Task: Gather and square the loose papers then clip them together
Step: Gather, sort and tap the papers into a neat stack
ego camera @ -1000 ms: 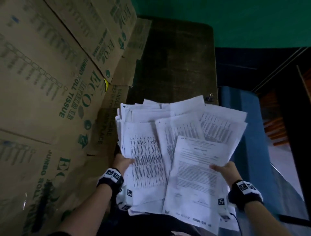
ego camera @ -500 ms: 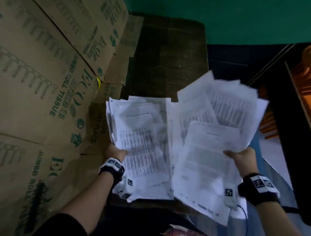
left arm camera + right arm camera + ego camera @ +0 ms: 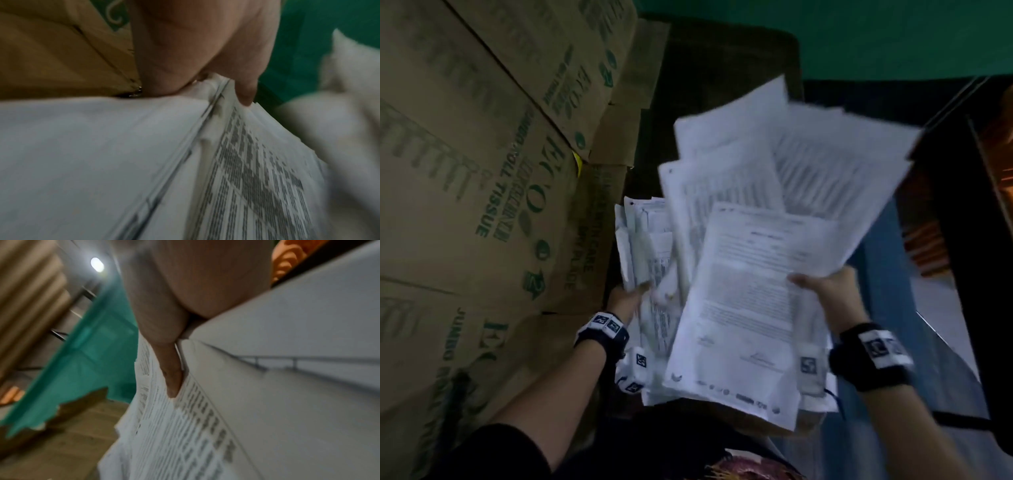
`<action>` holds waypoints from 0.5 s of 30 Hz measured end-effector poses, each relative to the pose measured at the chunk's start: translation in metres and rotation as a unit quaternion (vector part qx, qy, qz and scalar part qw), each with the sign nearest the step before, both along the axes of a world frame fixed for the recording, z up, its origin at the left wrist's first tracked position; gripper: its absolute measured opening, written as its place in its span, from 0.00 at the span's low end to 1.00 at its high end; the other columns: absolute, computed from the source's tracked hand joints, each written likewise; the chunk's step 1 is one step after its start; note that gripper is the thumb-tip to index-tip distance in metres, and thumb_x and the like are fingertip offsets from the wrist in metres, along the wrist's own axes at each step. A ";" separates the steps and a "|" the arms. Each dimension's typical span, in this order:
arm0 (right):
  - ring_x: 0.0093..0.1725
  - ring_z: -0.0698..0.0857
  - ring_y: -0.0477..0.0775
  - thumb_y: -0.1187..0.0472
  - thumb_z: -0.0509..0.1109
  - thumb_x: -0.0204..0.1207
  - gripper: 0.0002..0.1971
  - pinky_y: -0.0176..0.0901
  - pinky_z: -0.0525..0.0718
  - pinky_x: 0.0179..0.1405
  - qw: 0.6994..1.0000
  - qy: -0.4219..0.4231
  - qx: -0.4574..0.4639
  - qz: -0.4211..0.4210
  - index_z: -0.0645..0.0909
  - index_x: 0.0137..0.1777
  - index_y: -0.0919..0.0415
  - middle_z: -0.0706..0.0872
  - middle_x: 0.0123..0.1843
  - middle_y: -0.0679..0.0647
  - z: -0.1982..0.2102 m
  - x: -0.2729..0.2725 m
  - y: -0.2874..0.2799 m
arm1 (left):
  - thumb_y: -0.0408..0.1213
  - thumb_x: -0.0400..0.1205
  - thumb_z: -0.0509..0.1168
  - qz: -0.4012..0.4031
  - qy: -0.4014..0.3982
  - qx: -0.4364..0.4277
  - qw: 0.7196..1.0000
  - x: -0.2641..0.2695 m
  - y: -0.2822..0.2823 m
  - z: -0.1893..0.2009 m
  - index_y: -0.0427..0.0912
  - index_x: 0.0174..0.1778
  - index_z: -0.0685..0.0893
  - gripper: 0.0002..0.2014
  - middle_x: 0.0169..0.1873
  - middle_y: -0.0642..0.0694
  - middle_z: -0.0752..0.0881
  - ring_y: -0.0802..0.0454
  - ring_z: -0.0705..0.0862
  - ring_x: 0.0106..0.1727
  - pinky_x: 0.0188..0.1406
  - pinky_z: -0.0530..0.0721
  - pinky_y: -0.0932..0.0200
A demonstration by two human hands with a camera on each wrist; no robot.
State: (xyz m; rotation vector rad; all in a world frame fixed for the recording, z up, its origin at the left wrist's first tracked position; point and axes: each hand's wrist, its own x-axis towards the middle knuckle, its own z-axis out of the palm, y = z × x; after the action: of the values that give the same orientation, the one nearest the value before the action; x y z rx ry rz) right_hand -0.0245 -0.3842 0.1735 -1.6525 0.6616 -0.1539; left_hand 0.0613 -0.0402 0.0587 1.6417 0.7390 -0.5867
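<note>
Two bundles of white printed papers are held up over a dark table [image 3: 722, 85]. My right hand [image 3: 822, 286] grips the larger fanned bundle [image 3: 774, 240] by its right edge, thumb on top; in the right wrist view the thumb [image 3: 170, 378] presses printed sheets [image 3: 185, 434]. My left hand [image 3: 626, 296] grips the smaller bundle [image 3: 647, 246] by its left edge, turned nearly edge-on; in the left wrist view the thumb [image 3: 244, 91] pinches that stack [image 3: 123, 162]. The right bundle overlaps the left one. No clip is visible now.
Stacked cardboard cartons [image 3: 482, 188] printed with green text stand close on the left. A green wall [image 3: 859, 34] is behind the table. A blue surface [image 3: 887, 308] and dark furniture [image 3: 962, 240] lie to the right.
The papers were split into two bundles and lifted off the table. My right hand swung its fan up and then back left over the left bundle, which has tilted on edge.
</note>
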 end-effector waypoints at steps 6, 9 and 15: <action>0.50 0.87 0.61 0.70 0.85 0.60 0.31 0.55 0.87 0.50 0.969 0.216 -0.015 0.117 0.79 0.64 0.73 0.88 0.53 0.67 -0.108 0.040 0.043 | 0.62 0.76 0.66 0.052 0.073 -0.089 0.992 0.012 0.013 0.007 0.48 0.82 0.60 0.42 0.82 0.47 0.60 0.44 0.60 0.82 0.80 0.61 0.40; 0.48 0.86 0.63 0.76 0.78 0.66 0.26 0.57 0.86 0.50 0.970 0.209 -0.052 0.110 0.76 0.65 0.73 0.87 0.52 0.67 -0.119 0.053 0.048 | 0.49 0.77 0.72 -0.003 0.043 -0.066 0.997 0.012 0.010 0.007 0.40 0.74 0.74 0.32 0.75 0.43 0.73 0.44 0.70 0.76 0.74 0.69 0.48; 0.61 0.83 0.65 0.58 0.79 0.70 0.28 0.50 0.82 0.55 0.931 0.245 -0.171 0.207 0.74 0.68 0.62 0.83 0.65 0.65 -0.119 0.067 0.063 | 0.33 0.67 0.80 -0.100 -0.014 0.105 0.989 0.005 -0.009 0.000 0.34 0.58 0.84 0.24 0.55 0.44 0.87 0.46 0.85 0.53 0.57 0.82 0.55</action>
State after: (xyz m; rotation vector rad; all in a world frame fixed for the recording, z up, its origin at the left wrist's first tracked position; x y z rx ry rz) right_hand 0.0421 -0.3213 0.0541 -2.1592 0.6622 0.4913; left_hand 0.0659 -0.0487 0.0586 1.9313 0.6367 -0.6416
